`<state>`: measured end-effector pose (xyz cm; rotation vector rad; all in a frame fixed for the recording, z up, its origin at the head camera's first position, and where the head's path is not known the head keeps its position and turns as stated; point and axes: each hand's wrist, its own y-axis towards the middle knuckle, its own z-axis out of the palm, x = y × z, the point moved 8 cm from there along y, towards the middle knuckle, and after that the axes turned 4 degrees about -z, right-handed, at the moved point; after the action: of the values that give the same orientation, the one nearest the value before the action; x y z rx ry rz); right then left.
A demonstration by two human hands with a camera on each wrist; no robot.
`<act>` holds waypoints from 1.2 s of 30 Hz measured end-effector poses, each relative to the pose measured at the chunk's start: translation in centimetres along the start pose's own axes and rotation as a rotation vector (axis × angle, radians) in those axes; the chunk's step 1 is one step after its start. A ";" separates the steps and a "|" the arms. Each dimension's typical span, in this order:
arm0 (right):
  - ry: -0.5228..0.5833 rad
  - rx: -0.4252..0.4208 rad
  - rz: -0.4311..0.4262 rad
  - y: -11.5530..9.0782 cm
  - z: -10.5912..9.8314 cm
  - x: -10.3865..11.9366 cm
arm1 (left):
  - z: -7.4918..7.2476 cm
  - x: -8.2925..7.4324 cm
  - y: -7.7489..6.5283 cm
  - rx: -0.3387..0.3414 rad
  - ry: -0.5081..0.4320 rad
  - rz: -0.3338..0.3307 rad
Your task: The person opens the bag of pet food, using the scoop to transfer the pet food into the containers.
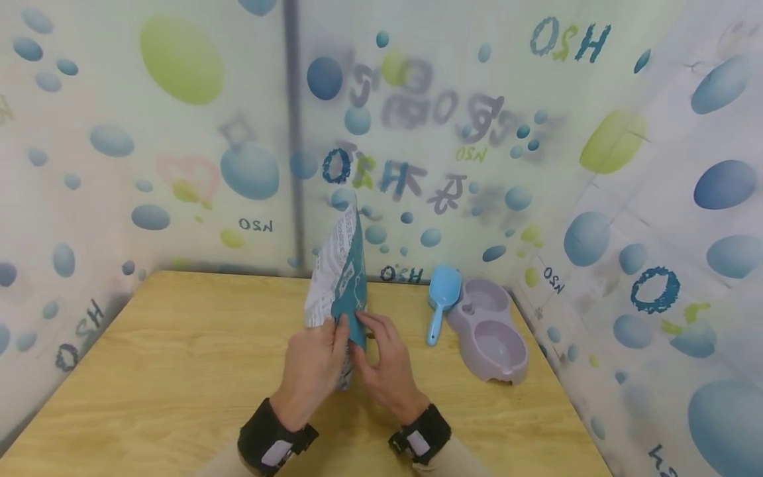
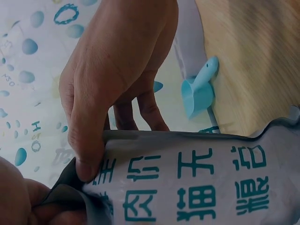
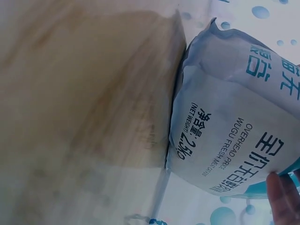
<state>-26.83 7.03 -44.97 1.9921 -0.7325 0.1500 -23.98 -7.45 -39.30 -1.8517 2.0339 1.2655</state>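
Observation:
A white and teal cat food bag (image 1: 331, 278) stands upright on the table, printed with lettering and a 2.5 kg net weight. At its near edge, my left hand (image 1: 313, 363) pinches the bag between thumb and fingers. My right hand (image 1: 387, 364) grips the same edge from the other side. In the left wrist view, the right hand (image 2: 112, 61) has its thumb on one face of the bag (image 2: 187, 178) and other fingers behind it. Part of the left hand (image 2: 18, 197) shows by the folded dark corner. Right-hand fingers (image 3: 282, 199) touch the bag (image 3: 220, 122) in the right wrist view.
Right of the bag, a blue scoop (image 1: 444, 291) lies on the wooden table (image 1: 197, 358), its handle toward me. Beside it sits a greyish-purple double pet bowl (image 1: 496, 344) near the right edge. Walls with printed spots (image 1: 250, 171) enclose the table's back and sides.

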 end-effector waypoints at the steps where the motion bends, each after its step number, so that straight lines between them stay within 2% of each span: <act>1: 0.000 0.002 -0.002 0.0 0.0 0.0 | 0.0 0.0 0.0 0.005 -0.008 -0.005; 9: -0.014 0.002 -0.027 0.3 -0.6 0.0 | -0.1 0.8 0.3 0.059 -0.097 -0.050; 17: -0.030 0.013 -0.035 0.2 -1.0 0.1 | -0.1 1.2 0.4 0.116 -0.101 -0.029; 23: -0.083 0.013 -0.084 0.4 -1.3 0.4 | 0.2 1.7 0.6 0.183 -0.135 -0.069; 28: -0.113 0.006 -0.092 0.4 -1.7 0.1 | 0.3 1.8 0.6 0.220 -0.144 -0.099; 36: -0.078 -0.005 -0.070 0.7 -2.2 -0.2 | 0.5 2.0 0.6 0.257 -0.134 -0.109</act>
<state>-26.91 8.73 -43.39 2.0253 -0.7110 0.0290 -25.20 -8.73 -40.49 -1.6887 1.8962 1.0161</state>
